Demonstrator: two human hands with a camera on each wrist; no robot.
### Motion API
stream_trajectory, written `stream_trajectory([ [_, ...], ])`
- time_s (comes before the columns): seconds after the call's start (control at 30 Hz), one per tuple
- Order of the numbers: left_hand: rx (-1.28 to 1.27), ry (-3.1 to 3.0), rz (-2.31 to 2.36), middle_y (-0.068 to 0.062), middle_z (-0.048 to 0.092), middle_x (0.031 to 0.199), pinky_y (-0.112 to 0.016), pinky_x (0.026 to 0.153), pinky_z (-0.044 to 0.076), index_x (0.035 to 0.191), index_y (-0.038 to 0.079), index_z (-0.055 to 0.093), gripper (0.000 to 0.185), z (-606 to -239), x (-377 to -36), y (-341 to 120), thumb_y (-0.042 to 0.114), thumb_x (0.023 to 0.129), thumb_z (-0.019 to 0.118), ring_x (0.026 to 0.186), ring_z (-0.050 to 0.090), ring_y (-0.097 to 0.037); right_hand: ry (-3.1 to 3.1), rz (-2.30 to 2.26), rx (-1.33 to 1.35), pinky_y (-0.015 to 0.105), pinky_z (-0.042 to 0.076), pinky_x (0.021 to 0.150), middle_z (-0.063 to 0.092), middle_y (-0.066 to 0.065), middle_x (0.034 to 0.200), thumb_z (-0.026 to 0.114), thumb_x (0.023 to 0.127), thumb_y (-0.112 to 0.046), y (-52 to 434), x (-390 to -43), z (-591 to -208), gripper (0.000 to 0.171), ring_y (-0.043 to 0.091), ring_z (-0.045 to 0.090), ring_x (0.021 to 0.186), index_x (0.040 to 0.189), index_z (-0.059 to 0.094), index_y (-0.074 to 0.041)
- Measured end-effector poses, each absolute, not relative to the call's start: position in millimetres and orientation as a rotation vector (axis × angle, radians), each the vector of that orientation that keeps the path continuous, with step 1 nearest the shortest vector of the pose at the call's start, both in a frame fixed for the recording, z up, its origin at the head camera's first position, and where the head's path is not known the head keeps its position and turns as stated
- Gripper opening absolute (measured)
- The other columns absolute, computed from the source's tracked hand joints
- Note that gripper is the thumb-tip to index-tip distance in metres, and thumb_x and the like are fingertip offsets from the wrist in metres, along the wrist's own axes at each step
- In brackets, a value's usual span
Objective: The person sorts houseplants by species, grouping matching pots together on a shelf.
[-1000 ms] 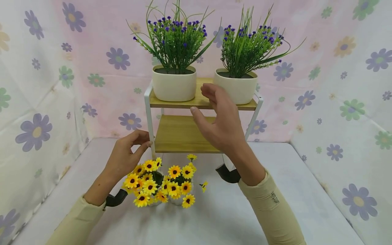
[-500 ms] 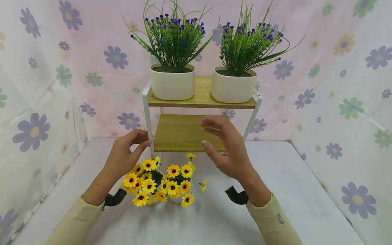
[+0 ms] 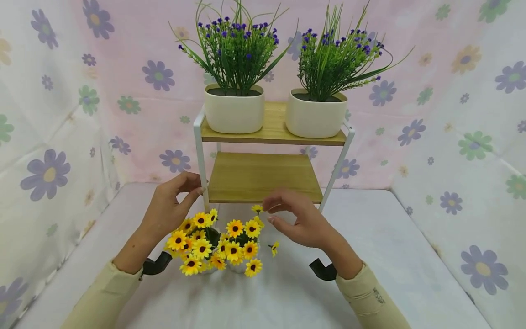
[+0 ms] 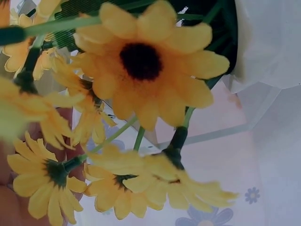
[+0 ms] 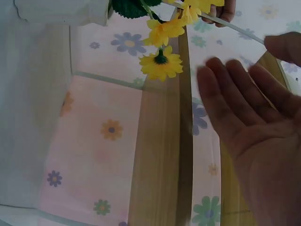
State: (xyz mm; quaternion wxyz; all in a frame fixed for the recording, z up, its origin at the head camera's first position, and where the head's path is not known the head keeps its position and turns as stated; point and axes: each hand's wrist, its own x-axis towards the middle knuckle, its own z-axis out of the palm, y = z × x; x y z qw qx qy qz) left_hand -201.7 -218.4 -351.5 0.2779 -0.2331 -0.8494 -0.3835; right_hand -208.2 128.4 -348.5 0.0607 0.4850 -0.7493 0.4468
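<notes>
My left hand point(image 3: 168, 201) pinches the white left front post of a two-tier wooden shelf point(image 3: 265, 178) between thumb and fingers. In the left wrist view, yellow artificial sunflowers point(image 4: 155, 61) hide most of that hand. Two small pots of these sunflowers point(image 3: 234, 251) stand side by side on the table, in front of the shelf. Just to their right, my right hand point(image 3: 304, 221) hovers before the lower tier with loosely bent fingers. The right wrist view shows its palm point(image 5: 268, 155) facing the camera, holding nothing.
Two cream oval planters point(image 3: 234, 112) with purple-flowered grass stand on the top tier, the right planter point(image 3: 316, 118) near that end. One sunflower stem point(image 3: 274, 248) juts out to the right. Floral cloth point(image 3: 158, 114) encloses the white table point(image 3: 394, 256) at back and sides.
My right hand has come down from beside the right planter, past the lower tier, to near the sunflowers. The left hand stays on the post. The planters have not visibly moved.
</notes>
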Motion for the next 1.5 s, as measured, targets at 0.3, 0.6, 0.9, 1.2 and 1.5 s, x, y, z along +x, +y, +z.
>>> stream_trajectory([
  [0.3,-0.633,-2.269,-1.026,-0.004,0.077,0.108,-0.006,0.094,0.046,0.116,0.005,0.068,0.018,-351,-201,-220,0.0,0.099,0.072,0.1,0.076,-0.025,-2.79,1.197,1.528,0.028,0.056,0.102,0.069,0.003,0.129,0.065,0.107,-0.017,134,-209,-347,0.029,0.015,0.069,0.12,0.135,0.06,-0.009],
  [0.6,-0.608,-2.283,-1.016,-0.005,0.078,0.108,-0.004,0.089,0.047,0.116,0.006,0.068,0.017,-351,-199,-220,0.002,0.1,0.072,0.099,0.077,-0.026,-2.979,1.126,1.603,0.033,0.053,0.108,0.064,0.012,0.144,0.06,0.109,-0.016,132,-220,-364,0.04,0.028,0.065,0.132,0.146,0.056,-0.002],
  [0.9,-0.611,-2.278,-1.014,-0.003,0.077,0.109,-0.005,0.089,0.047,0.117,0.007,0.068,0.018,-354,-200,-220,0.002,0.1,0.072,0.099,0.076,-0.023,-2.97,1.228,1.682,0.036,0.046,0.116,0.053,-0.001,0.156,0.072,0.102,-0.023,119,-232,-394,0.062,0.015,0.056,0.14,0.158,0.045,-0.013],
  [1.2,-0.611,-2.283,-1.016,-0.003,0.078,0.108,-0.005,0.089,0.047,0.117,0.008,0.068,0.017,-352,-200,-218,0.004,0.101,0.071,0.1,0.076,-0.024,-2.853,1.339,1.669,0.032,0.043,0.118,0.054,-0.005,0.156,0.083,0.094,-0.025,105,-235,-421,0.073,0.007,0.052,0.142,0.158,0.046,-0.015],
  [1.5,-0.618,-2.283,-1.012,-0.004,0.078,0.11,-0.004,0.09,0.046,0.117,0.008,0.068,0.017,-350,-200,-217,0.003,0.101,0.071,0.101,0.076,-0.025,-2.6,1.453,1.726,0.03,0.045,0.116,0.053,-0.005,0.155,0.086,0.092,-0.015,91,-233,-435,0.076,0.01,0.053,0.141,0.156,0.046,-0.018],
])
